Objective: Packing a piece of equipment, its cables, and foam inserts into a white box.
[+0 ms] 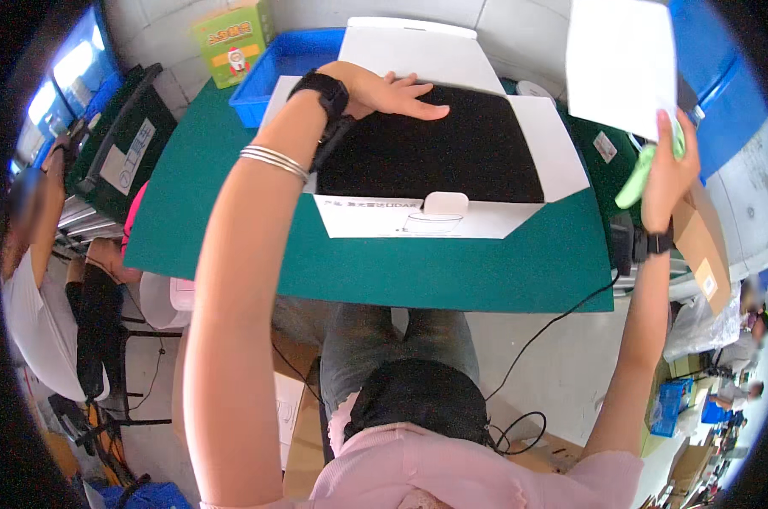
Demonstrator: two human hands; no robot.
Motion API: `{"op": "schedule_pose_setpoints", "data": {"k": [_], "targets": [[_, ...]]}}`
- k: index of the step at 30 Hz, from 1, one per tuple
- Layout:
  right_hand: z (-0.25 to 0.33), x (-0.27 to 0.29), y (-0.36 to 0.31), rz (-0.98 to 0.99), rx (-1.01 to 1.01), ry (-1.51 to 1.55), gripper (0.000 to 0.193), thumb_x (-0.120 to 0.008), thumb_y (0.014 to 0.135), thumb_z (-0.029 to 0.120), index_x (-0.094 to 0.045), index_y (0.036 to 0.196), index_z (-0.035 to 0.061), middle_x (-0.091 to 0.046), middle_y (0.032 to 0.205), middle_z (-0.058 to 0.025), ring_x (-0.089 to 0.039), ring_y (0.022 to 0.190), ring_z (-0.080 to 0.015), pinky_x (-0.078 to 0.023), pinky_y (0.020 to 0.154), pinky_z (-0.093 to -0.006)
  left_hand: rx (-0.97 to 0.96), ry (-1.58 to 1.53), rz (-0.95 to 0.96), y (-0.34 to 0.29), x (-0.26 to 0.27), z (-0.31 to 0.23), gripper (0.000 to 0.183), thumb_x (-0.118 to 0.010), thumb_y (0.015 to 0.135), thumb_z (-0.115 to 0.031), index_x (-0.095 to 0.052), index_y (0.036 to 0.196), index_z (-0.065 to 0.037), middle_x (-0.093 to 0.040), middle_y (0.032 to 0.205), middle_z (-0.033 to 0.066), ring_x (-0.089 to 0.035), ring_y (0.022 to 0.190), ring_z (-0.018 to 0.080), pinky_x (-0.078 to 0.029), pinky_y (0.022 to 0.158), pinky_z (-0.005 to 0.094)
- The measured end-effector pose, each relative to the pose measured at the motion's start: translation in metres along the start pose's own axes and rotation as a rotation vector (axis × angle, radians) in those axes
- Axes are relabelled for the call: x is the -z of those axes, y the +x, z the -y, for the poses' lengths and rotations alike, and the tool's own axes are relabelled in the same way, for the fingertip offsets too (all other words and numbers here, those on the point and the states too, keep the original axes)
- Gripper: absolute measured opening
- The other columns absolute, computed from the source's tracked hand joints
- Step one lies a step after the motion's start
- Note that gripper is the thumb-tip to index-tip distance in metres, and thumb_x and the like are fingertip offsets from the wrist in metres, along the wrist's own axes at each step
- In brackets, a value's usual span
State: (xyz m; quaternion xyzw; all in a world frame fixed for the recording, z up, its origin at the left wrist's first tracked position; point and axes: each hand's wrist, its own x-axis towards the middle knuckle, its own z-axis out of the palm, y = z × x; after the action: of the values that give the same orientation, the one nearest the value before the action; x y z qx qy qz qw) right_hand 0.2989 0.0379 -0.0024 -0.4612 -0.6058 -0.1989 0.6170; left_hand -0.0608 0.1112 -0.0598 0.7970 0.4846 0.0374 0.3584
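A white cardboard box (350, 222) stands on the green table with its lid and side flaps folded out. Black foam (431, 144) fills its inside. My left hand (384, 92) lies over the far left part of the foam, fingers spread, with nothing in them. Raised to the right beyond the table's edge, my right hand (672, 174) is closed on the lower edge of a white sheet (622, 64). A light-green, soft-looking piece (635, 180), perhaps a cloth, is bunched in that same hand. Its exact shape is partly hidden by my fingers.
Behind the box are a blue plastic bin (295, 53) and a green and yellow carton (231, 47). A black cable (562, 321) hangs over the table's right front corner. Another person (40, 314) sits at the left. A brown cardboard piece (702, 233) is at right.
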Motion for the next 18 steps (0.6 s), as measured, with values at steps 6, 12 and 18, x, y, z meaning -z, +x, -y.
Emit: {"op": "schedule_pose_setpoints", "data": {"k": [6,12,18], "targets": [[-0.019,-0.073,0.002,0.537,-0.671,0.686,0.030,-0.066,0.088,0.018,-0.060,0.114,0.0035,-0.064,0.086,-0.0002,-0.058,0.074,-0.0083,-0.045,0.064,-0.0225,0.017,-0.275,-0.103,-0.001,-0.002,0.018,0.102,-0.045,0.082,-0.075,-0.009,0.151,-0.009,0.007,0.158,0.0136,0.010,0.145,0.0235,0.002,0.116,0.0434],[-0.055,-0.115,-0.030,0.898,-0.285,0.317,0.026,-0.059,0.082,0.007,-0.065,0.104,-0.0049,-0.069,0.091,-0.0058,-0.061,0.082,-0.0152,-0.046,0.076,-0.0255,-0.163,-0.732,-0.235,0.006,0.002,0.045,0.082,-0.036,0.096,-0.059,-0.015,0.148,0.001,-0.012,0.156,0.0147,-0.008,0.145,0.0214,-0.006,0.118,0.0294],[-0.061,-0.121,-0.028,1.240,-0.086,0.208,0.025,-0.059,0.081,0.008,-0.067,0.103,-0.0017,-0.069,0.095,-0.0156,-0.063,0.090,-0.0223,-0.046,0.084,-0.0309,-0.134,-0.646,-0.215,-0.006,0.002,0.039,0.077,-0.036,0.099,-0.051,-0.011,0.148,0.003,-0.011,0.156,0.0160,-0.007,0.145,0.0211,-0.004,0.118,0.0293]]}}
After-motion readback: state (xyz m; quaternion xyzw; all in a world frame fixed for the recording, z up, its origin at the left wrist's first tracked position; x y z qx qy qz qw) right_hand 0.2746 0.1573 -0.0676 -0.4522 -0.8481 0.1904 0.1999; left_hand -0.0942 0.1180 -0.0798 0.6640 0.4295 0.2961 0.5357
